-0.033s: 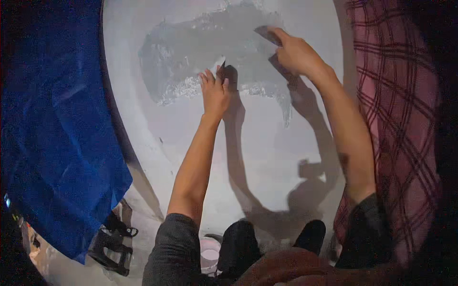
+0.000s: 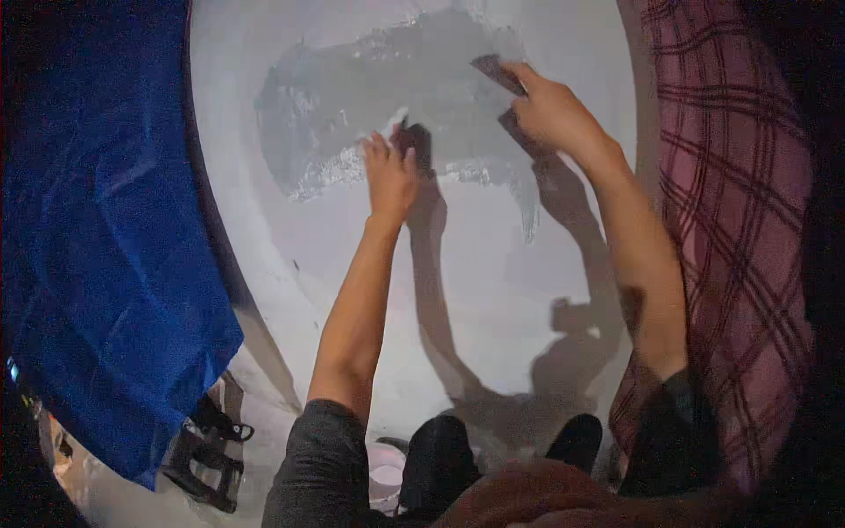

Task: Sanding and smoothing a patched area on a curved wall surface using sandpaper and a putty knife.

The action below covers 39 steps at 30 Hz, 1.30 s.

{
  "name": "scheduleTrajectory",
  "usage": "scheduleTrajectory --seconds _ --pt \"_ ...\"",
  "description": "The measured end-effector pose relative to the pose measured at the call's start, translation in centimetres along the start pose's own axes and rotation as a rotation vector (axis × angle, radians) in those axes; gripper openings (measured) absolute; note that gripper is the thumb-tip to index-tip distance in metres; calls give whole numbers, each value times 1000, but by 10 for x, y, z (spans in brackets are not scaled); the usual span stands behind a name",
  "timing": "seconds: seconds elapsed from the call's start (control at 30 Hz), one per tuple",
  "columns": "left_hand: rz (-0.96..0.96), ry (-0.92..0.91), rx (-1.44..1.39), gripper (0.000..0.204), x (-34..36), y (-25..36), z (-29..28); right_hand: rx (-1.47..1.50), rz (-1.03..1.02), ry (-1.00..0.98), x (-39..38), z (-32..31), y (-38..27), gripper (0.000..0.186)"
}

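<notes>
A broad patch of grey wet-looking filler [image 2: 334,97] with ragged edges covers the upper middle of a white surface [image 2: 343,255]. My right hand [image 2: 554,114] grips a dark flat scraper [image 2: 493,69] at the patch's right edge. My left hand [image 2: 387,176] is at the patch's lower middle, fingers partly curled around a small pale object [image 2: 400,116] that I cannot make out clearly. Dark shadows of both hands and arms fall across the white surface.
A creased blue tarp [image 2: 106,246] hangs along the left, a red checked cloth [image 2: 731,229] along the right. Dark metal items [image 2: 202,466] are at lower left. A pale bucket [image 2: 385,462] stands beside my dark-clad legs at the bottom.
My right hand and scraper have moved slightly down. My left hand has shifted slightly down and left, with the pale object still in it.
</notes>
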<state>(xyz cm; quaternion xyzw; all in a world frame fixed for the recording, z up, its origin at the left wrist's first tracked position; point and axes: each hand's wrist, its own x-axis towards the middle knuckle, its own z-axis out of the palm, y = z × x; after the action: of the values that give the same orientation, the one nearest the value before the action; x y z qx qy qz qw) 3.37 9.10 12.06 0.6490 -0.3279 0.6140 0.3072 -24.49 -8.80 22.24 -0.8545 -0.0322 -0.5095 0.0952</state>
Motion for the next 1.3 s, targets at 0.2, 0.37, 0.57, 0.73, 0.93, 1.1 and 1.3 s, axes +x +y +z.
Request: scheduleTrajectory --seconds 0.2,0.37,0.57,0.73,0.93,1.1,1.3 --pt "-86 59 127 64 53 -46 -33 215 203 21 -29 7 74 65" --pt "57 -101 577 66 84 -62 -26 137 -167 78 -10 29 114 68" --pt "326 143 269 64 117 -93 15 218 -229 141 9 58 92 69" --pt "206 28 386 66 116 -102 21 81 -276 171 28 81 86 67" --pt "148 -55 357 76 126 -87 -1 59 -116 60 71 74 67 56" --pt "246 -34 197 71 182 -108 -26 236 221 -304 118 72 3 55" --pt "429 -107 20 68 280 -153 -45 68 18 -185 181 113 -86 78"
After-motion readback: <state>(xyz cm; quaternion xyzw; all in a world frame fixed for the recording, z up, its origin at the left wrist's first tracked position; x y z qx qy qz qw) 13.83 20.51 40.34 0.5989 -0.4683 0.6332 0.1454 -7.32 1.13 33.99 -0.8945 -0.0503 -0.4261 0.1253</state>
